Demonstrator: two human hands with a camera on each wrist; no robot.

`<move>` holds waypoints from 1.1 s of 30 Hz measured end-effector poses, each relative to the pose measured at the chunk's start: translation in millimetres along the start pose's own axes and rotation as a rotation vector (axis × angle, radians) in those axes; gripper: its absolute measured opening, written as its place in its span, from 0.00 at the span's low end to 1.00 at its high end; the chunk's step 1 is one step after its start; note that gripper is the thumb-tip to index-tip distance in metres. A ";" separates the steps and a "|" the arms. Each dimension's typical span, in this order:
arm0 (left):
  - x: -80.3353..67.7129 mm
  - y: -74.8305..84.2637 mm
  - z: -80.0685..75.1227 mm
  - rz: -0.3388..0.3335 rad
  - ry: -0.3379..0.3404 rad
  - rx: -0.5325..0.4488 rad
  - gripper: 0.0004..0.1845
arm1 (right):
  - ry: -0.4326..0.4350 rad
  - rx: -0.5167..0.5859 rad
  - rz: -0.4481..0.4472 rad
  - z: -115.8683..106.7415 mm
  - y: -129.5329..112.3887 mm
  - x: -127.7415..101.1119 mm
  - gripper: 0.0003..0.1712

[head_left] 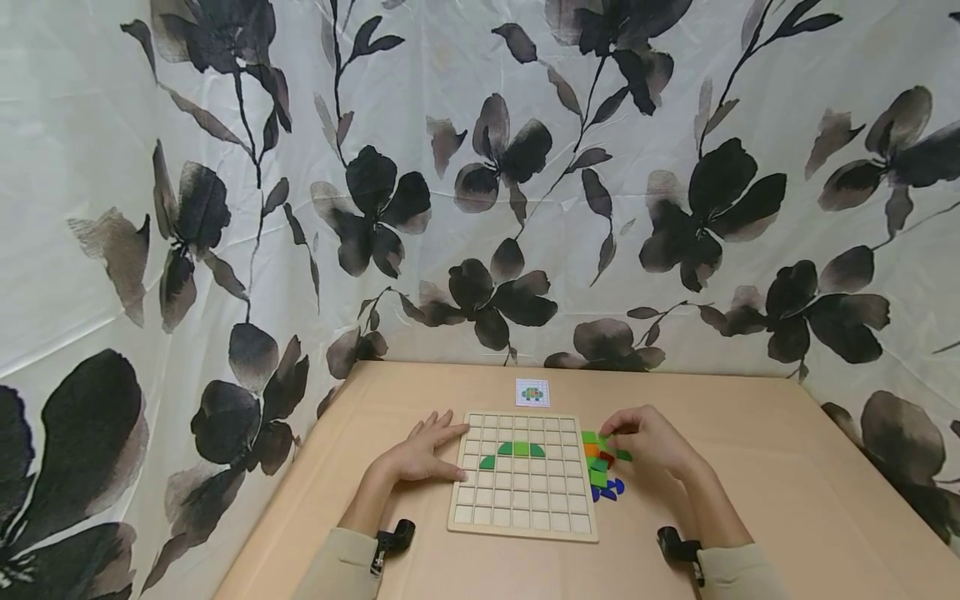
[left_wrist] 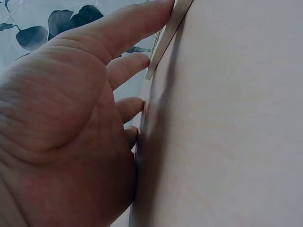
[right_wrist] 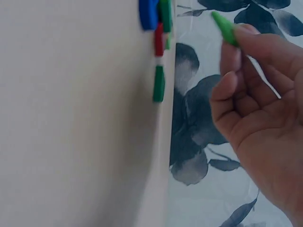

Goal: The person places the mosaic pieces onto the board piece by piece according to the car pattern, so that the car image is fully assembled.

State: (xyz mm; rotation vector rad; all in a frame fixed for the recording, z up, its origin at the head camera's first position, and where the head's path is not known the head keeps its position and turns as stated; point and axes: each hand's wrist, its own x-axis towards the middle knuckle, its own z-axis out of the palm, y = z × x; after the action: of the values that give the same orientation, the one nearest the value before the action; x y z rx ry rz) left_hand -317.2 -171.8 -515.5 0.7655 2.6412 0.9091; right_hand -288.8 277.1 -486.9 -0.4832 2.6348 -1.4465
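A wooden grid board (head_left: 517, 531) lies on the tan table (head_left: 787, 483), with a low arch of green pieces (head_left: 521, 449) set in its upper rows. My left hand (head_left: 423, 454) lies flat on the table at the board's left edge; its straight fingers (left_wrist: 128, 28) touch the board's rim (left_wrist: 168, 33). My right hand (head_left: 648, 442) hovers over a pile of loose green, orange, red and blue pieces (head_left: 603, 479) just right of the board. It pinches a small green piece (right_wrist: 225, 28) at its fingertips, lifted off the table. The loose pieces (right_wrist: 158, 28) also show in the right wrist view.
A small picture card (head_left: 532, 392) lies on the table beyond the board. A white curtain with dark flowers (head_left: 480, 167) closes off the back and both sides. The table's left edge (head_left: 300, 467) runs close to my left hand.
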 end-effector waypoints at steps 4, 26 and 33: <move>0.1 0.1 -0.1 0.001 0.001 -0.003 0.48 | 0.027 0.069 -0.030 2.1 -8.0 1.4 0.08; 0.7 0.1 0.5 -0.009 0.000 -0.002 0.49 | -0.081 0.143 -0.144 82.2 -31.8 37.3 0.08; 0.7 -0.6 0.4 -0.006 0.002 -0.001 0.49 | -0.114 0.091 -0.186 103.2 -41.1 46.5 0.06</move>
State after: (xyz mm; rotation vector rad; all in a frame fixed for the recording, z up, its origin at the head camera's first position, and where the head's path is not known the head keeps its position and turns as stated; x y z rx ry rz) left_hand -317.8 -171.6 -516.2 0.7563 2.6425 0.9102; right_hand -299.3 158.6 -505.7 -0.7938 2.4791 -1.5316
